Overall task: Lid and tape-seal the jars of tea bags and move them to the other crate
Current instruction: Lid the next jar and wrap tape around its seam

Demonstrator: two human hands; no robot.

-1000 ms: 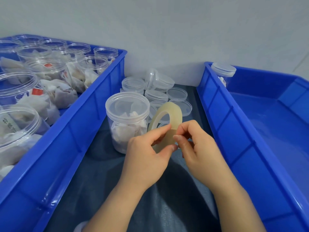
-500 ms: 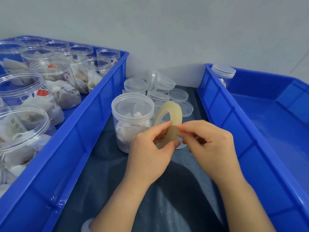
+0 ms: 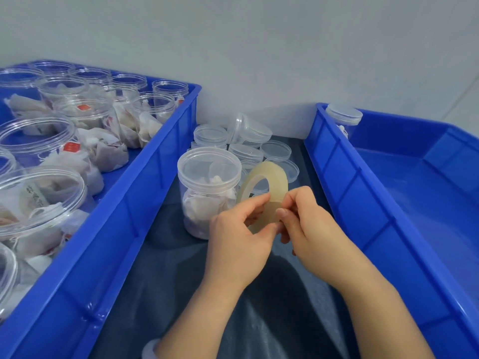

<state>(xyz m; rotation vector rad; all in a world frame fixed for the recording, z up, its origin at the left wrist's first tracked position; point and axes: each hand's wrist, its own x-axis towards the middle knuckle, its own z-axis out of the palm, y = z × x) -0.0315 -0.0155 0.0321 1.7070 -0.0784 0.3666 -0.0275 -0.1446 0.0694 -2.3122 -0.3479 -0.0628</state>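
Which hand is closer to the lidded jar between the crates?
Left. The left hand sits just right of the lidded jar; the right hand is farther right, beyond the tape roll.

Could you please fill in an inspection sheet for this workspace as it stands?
Surface: dark cloth between the two crates.
Job's things: lidded jar of tea bags stands on the cloth; open jars fill the left crate; one capped jar in the far corner of the right crate; loose lids heaped behind the lidded jar.
Clutter: nothing seen.
Grippers: left hand holds the tape roll; right hand pinches its outer edge.
Cables: nothing seen.
Surroundings: plain pale wall.
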